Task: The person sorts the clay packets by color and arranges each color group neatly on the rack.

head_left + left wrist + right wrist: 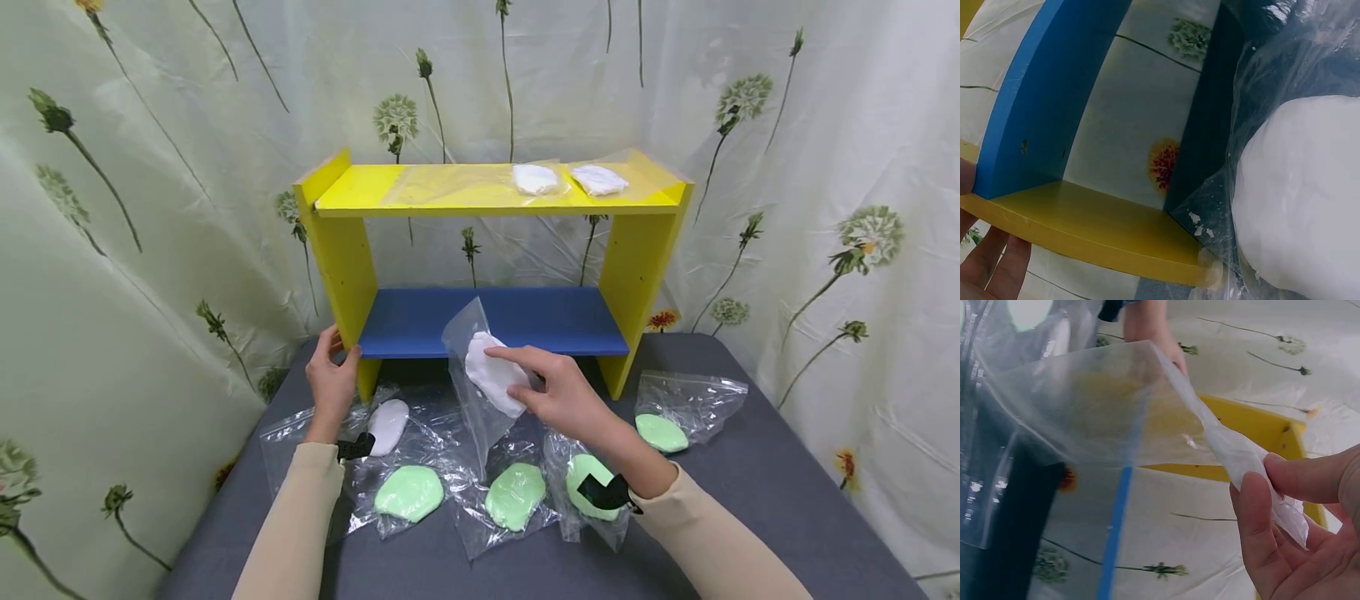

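The right hand (558, 396) is closed in a pinch, thumb and fingers on either side of a white lump (495, 375) inside a clear bag (468, 417); the lump sits at the right hand's fingertips, in front of the blue board (540, 310), and the rest of the bag spreads to the left of that hand; the left hand (332, 379) grips the left edge of the yellow shelf unit (333, 258), thumb at the front by the blue board's end, fingers along the outer side; just below and to the right of the left hand lies a bagged white piece (388, 427) on the dark counter (225, 542); below the right hand, toward the person, are two bagged green pieces (516, 497), with another green piece (662, 433) to its right and a further green one (409, 493) to its lower left; above and beyond the right hand, two bagged white pieces (536, 178) rest on the unit's yellow top board (360, 185); behind everything hangs a flower-printed curtain (465, 83).
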Demonstrator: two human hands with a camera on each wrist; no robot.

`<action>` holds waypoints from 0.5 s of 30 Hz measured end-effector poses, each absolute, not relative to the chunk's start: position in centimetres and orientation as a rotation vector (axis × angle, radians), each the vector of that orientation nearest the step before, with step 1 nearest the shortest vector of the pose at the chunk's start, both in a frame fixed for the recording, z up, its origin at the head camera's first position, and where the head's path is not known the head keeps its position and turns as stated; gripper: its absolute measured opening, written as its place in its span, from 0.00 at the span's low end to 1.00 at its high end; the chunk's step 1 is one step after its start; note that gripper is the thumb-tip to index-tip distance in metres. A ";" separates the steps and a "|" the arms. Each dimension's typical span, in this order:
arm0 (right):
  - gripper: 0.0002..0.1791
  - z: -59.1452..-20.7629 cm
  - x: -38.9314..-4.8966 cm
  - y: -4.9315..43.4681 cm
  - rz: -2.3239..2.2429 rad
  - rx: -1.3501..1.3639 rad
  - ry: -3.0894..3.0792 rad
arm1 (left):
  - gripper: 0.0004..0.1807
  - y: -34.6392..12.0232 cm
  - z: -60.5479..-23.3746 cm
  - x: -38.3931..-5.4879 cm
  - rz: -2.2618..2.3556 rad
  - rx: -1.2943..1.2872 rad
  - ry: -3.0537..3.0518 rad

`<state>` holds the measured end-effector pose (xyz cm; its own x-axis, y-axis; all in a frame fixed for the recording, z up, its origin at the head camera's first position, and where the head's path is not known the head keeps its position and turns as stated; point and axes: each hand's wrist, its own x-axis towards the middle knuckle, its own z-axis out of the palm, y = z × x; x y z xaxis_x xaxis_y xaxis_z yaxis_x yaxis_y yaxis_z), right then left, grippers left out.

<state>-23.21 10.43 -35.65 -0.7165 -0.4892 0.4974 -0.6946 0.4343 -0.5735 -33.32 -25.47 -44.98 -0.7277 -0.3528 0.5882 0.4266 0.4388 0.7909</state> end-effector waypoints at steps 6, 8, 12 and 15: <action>0.34 -33.6 -23.3 10.1 1.119 1.110 -2.365 | 0.25 -25.5 -45.0 -33.3 -1.360 -0.052 -1.976; 0.34 -32.9 -23.3 9.9 1.107 1.135 -2.342 | 0.26 -25.5 -45.0 -33.3 -1.358 -0.041 -1.981; 0.35 -31.6 -23.6 9.5 1.087 1.178 -2.296 | 0.25 -25.6 -45.1 -33.3 -1.358 -0.040 -1.973; 0.35 -30.4 -23.8 9.1 1.055 1.206 -2.263 | 0.25 -25.6 -45.1 -33.3 -1.356 -0.047 -1.964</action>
<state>-23.81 9.13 -30.39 -0.5673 -0.5489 0.6139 -0.8231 0.3546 -0.4435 -33.30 -25.61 -45.10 -0.7278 -0.3610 0.5830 0.4171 0.4418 0.7943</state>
